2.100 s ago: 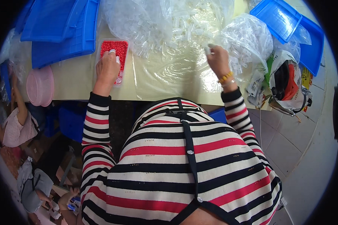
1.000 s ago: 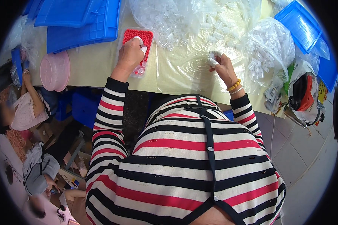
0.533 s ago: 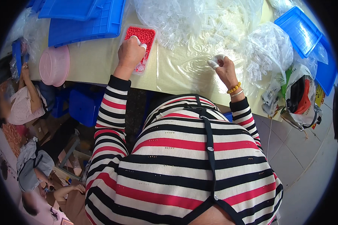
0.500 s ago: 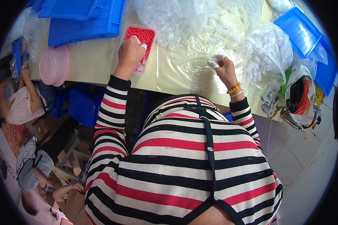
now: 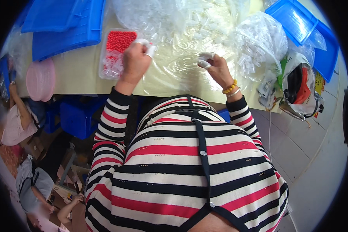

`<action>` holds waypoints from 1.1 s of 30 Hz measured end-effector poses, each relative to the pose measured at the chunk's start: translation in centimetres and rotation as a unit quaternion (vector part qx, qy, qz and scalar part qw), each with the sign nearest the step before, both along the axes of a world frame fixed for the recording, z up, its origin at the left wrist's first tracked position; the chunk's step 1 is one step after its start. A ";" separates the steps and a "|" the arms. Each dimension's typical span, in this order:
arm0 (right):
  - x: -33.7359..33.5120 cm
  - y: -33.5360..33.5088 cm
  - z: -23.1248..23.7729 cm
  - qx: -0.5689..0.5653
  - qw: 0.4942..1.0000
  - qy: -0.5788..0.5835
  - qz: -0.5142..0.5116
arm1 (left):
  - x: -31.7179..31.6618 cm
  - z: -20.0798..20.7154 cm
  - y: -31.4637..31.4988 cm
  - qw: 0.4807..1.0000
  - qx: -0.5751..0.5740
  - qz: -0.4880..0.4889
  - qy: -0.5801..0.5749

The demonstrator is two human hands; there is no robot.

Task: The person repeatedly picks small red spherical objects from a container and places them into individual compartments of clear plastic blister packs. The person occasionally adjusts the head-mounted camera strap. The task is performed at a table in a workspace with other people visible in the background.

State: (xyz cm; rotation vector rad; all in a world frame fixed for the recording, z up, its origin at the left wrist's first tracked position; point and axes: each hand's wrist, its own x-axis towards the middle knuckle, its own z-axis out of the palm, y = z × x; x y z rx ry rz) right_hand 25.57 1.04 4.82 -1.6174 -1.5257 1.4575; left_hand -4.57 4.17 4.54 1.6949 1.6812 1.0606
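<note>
White finger covers wrap the fingertips of both my hands. My left hand (image 5: pixel 135 63) is pinched closed over the table, just right of a clear plastic box (image 5: pixel 103 65). A speck of red, which looks like a bead, shows at its fingertips. Small red beads (image 5: pixel 120 40) fill the far part of that box, and clear plastic pieces (image 5: pixel 113 63) lie in its near part. My right hand (image 5: pixel 219 69) is held above the table with thumb and fingers pressed together; what they hold, if anything, is too small to make out. Clear plastic sheeting (image 5: pixel 174 73) lies between the hands.
Clear tubular parts (image 5: pixel 208 25) spread across the far table, with a bag of them (image 5: pixel 259 42) at right. Blue trays (image 5: pixel 67 36) stand far left beside a pink basket (image 5: pixel 41 80); another blue tray (image 5: pixel 294 21) is far right. An open bag (image 5: pixel 299 87) sits near the right edge. Other people are at left.
My left hand has lifted out of the bead box and moved to its right side. The view has shifted, so the table things sit farther left. My right hand stays pinched.
</note>
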 end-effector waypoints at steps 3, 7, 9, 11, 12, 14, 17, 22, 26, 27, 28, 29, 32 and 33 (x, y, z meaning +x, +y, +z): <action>-0.9 0.2 0.3 0.135 0.983 -0.116 0.042 | 4.8 -0.4 -1.4 0.996 -0.013 -0.082 -0.042; -2.0 0.2 0.7 0.205 0.949 -0.227 0.079 | 8.7 -4.4 -2.6 0.986 -0.021 -0.164 -0.006; -2.2 0.3 0.3 0.227 0.940 -0.232 0.104 | 9.4 -5.6 -2.9 0.981 -0.035 -0.187 0.025; -2.6 0.2 0.1 0.215 0.943 -0.217 0.130 | 9.5 -5.8 -3.1 0.976 -0.056 -0.204 0.054; -2.7 0.2 -0.1 0.212 0.940 -0.222 0.150 | 9.6 -5.9 -3.2 0.975 -0.056 -0.209 0.057; -3.5 0.4 0.4 0.195 0.939 -0.217 0.183 | 9.4 -6.0 -3.1 0.972 -0.052 -0.216 0.070; -4.2 0.6 0.9 0.209 0.930 -0.232 0.194 | 9.2 -5.9 -3.2 0.969 -0.046 -0.228 0.087; -4.0 0.9 1.0 0.201 0.943 -0.216 0.156 | 9.3 -5.6 -3.3 0.969 -0.041 -0.224 0.092; -3.7 0.8 -0.1 0.210 0.941 -0.197 0.179 | 9.2 -5.3 -3.2 0.963 -0.048 -0.238 0.113; -3.6 0.9 -0.3 0.219 0.929 -0.220 0.200 | 9.2 -5.3 -3.2 0.963 -0.049 -0.239 0.118; -3.8 1.1 -0.1 0.227 0.917 -0.242 0.220 | 9.2 -5.2 -3.1 0.961 -0.049 -0.240 0.125; -4.0 1.3 0.1 0.236 0.904 -0.264 0.241 | 9.2 -5.2 -3.1 0.960 -0.049 -0.242 0.131; -4.6 1.7 0.4 0.245 0.883 -0.285 0.281 | 9.2 -4.9 -3.0 0.956 -0.059 -0.245 0.151; -4.4 1.7 0.3 0.250 0.878 -0.289 0.289 | 9.2 -4.7 -2.9 0.954 -0.062 -0.249 0.154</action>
